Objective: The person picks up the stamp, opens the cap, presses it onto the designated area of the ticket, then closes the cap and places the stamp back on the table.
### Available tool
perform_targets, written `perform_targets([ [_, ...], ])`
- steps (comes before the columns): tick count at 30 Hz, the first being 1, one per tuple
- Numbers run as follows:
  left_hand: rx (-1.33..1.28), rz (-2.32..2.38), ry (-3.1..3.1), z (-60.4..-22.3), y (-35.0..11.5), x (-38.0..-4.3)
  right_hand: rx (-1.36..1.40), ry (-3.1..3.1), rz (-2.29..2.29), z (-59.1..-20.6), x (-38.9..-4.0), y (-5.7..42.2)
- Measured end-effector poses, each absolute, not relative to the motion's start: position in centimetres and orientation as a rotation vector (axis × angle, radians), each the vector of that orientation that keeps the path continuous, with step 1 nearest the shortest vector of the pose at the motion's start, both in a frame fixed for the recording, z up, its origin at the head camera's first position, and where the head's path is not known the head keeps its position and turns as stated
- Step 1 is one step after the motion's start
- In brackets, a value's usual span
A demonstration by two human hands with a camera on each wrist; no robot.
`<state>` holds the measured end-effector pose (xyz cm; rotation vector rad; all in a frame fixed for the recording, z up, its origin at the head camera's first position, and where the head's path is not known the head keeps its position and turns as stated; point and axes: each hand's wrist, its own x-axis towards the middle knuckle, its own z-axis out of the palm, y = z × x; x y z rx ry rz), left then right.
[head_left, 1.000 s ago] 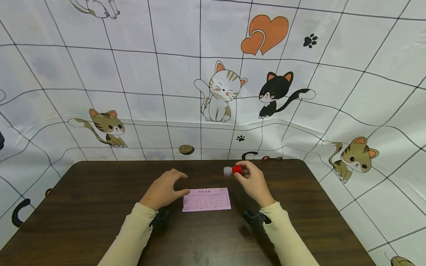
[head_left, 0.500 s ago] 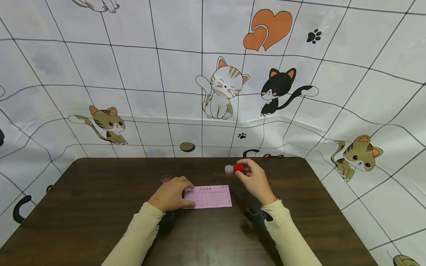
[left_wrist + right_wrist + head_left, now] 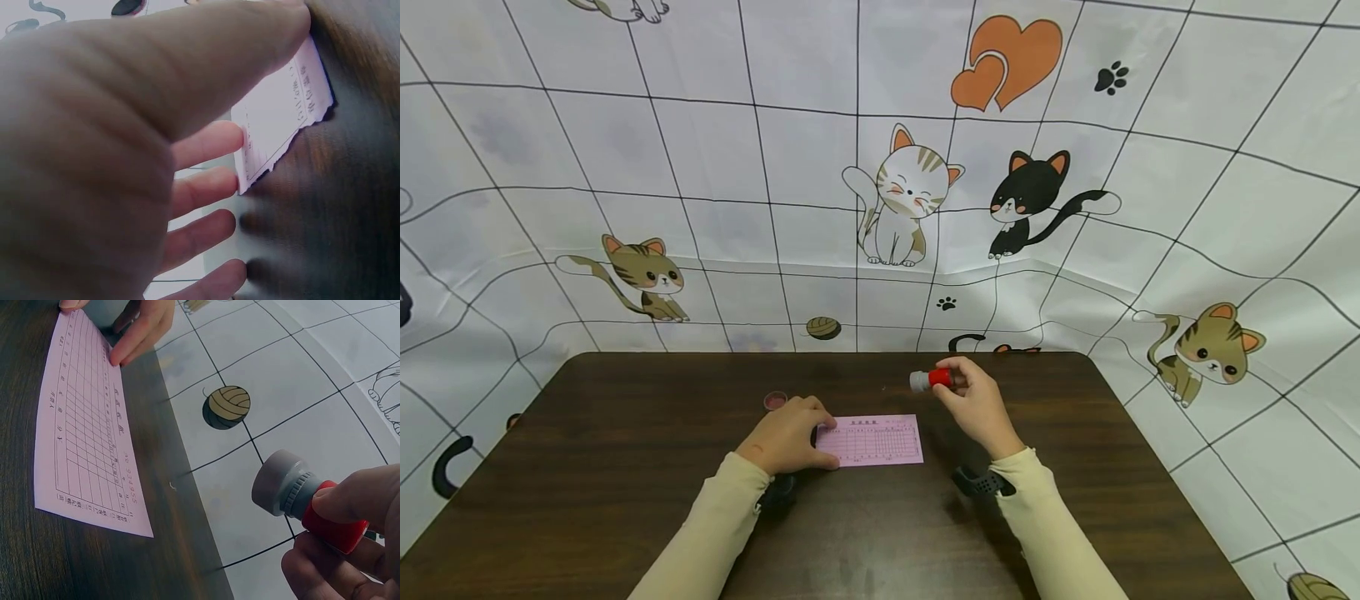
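A pink printed form [image 3: 878, 442] lies on the dark wooden table [image 3: 625, 492]. My left hand [image 3: 790, 433] presses its left end, thumb at the near edge and index finger at the far edge; in the left wrist view the other fingers are spread over the table. That end of the paper [image 3: 275, 119] looks torn. My right hand [image 3: 973, 408] pinches a stamp [image 3: 309, 500] by its red handle between thumb and fingers. Its grey round end points left, raised behind the form's right part. Just beyond my left hand lies a small round reddish cap [image 3: 775, 401].
A white cloth backdrop [image 3: 805, 150] with black grid lines and cartoon cats hangs behind the table and along its sides. Dark wristbands [image 3: 981, 482] sit at both wrists, below the pale sleeves [image 3: 1060, 533].
My left hand has moved right and down onto the form's left end, and the round cap has come into view behind it. My right hand keeps the stamp almost in place.
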<state>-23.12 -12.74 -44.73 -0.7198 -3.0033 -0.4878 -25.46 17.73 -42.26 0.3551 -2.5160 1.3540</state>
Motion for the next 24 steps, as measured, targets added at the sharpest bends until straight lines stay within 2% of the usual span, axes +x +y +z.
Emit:
perform_targets([
  [13,-0.71,-0.519,-2.995,-44.99,-12.62,-23.31,0.344,-2.537,1.395,-42.32,-25.35,18.24],
  [24,-0.711,-0.513,-2.99,-45.12,-12.81,-23.47,0.441,-2.537,1.374,-41.96,-25.71,18.56],
])
